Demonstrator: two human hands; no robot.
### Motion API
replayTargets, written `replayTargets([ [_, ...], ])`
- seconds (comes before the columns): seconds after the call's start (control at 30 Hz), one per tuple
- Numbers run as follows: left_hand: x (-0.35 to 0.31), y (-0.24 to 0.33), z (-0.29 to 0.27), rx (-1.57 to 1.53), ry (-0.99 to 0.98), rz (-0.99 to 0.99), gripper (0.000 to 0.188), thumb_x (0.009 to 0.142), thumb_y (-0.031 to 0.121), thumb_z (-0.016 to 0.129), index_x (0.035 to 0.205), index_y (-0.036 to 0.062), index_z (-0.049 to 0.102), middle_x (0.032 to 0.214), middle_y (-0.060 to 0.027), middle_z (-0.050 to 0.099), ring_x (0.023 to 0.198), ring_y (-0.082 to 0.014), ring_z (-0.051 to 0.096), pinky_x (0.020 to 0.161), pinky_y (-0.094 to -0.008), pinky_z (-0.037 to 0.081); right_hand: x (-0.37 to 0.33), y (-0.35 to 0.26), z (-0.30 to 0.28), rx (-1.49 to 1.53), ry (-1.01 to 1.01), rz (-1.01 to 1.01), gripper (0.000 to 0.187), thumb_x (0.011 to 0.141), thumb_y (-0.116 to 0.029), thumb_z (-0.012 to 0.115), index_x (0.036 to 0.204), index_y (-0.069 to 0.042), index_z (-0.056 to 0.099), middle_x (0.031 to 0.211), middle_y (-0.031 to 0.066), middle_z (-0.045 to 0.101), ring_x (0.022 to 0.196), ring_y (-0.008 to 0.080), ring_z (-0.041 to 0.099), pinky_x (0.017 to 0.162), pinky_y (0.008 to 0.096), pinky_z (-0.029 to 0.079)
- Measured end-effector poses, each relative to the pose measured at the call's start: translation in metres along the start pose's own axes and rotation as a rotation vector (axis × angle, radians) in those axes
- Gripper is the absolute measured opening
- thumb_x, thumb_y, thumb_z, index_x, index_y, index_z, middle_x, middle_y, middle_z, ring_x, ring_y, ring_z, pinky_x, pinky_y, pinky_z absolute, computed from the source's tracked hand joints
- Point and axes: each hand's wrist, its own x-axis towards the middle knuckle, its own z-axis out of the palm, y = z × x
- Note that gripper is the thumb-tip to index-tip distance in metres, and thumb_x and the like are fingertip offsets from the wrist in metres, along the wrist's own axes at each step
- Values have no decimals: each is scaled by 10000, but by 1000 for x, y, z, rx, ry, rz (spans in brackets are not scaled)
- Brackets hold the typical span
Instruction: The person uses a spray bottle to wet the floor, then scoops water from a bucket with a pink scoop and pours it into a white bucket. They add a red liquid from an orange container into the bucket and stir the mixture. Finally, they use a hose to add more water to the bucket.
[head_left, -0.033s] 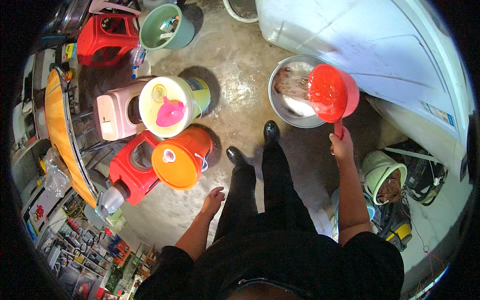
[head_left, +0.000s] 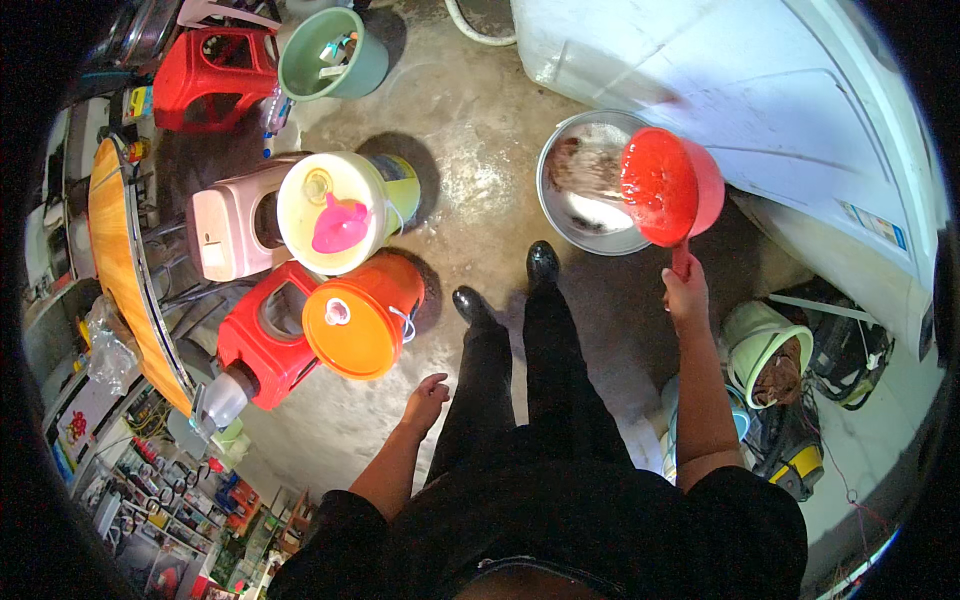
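Note:
My right hand (head_left: pixel 686 296) is closed round the handle of a red plastic dipper (head_left: pixel 660 190). The dipper is tilted over the left part of a round metal basin (head_left: pixel 546 200), with wet, shiny liquid inside its bowl. A brownish, blurred stream runs from its lip into the basin, where white, foamy-looking stuff shows. The dipper hides the basin's right side. My left hand (head_left: pixel 427 402) hangs beside my left leg, holding nothing, its fingers loosely apart. Closest to it is an orange lidded bucket (head_left: pixel 352 335).
A pale yellow bucket (head_left: pixel 375 230) carries a pink funnel (head_left: pixel 341 226). Red and pink stools (head_left: pixel 235 225) stand at left, near a green bucket (head_left: pixel 365 70). A large white appliance (head_left: pixel 720 80) borders the basin. Right of my arm sits a light green bucket (head_left: pixel 745 335) with brown cloth.
The dipper and my right hand have shifted slightly to the right, and the stream has thinned a little. My left hand looks the same.

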Motion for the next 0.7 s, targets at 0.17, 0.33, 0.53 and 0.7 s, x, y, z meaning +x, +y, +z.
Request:
replayTargets([
  [0.17,13,-3,-19,131,-35,22,409,896,217,543,1271,57,572,904,-78,643,879,-161,619,796,-303,481,-32,-6,-21,-210,192,-279,494,862,-145,603,1309,-2,450,1166,203,584,1073,335,579,953,423,444],
  [0.33,29,-23,-50,130,8,78,419,890,237,524,1269,65,574,912,-95,653,871,-180,620,804,-316,486,-51,-19,-25,-380,331,-454,529,875,-122,552,1370,-17,396,1273,234,535,1164,394,534,1006,441,415],
  [0.53,43,-57,-90,166,50,59,410,884,223,521,1257,61,580,915,-91,657,852,-177,615,792,-309,487,-32,-25,-5,-613,322,-568,543,891,-127,537,1402,-50,369,1273,223,522,1150,406,536,959,475,445],
  [0.7,50,-76,-98,188,62,-40,405,884,220,528,1251,58,579,916,-89,657,869,-173,614,801,-307,487,36,-28,38,-882,203,-366,555,878,-139,555,1398,-122,359,1181,204,548,1023,413,605,832,513,505],
])
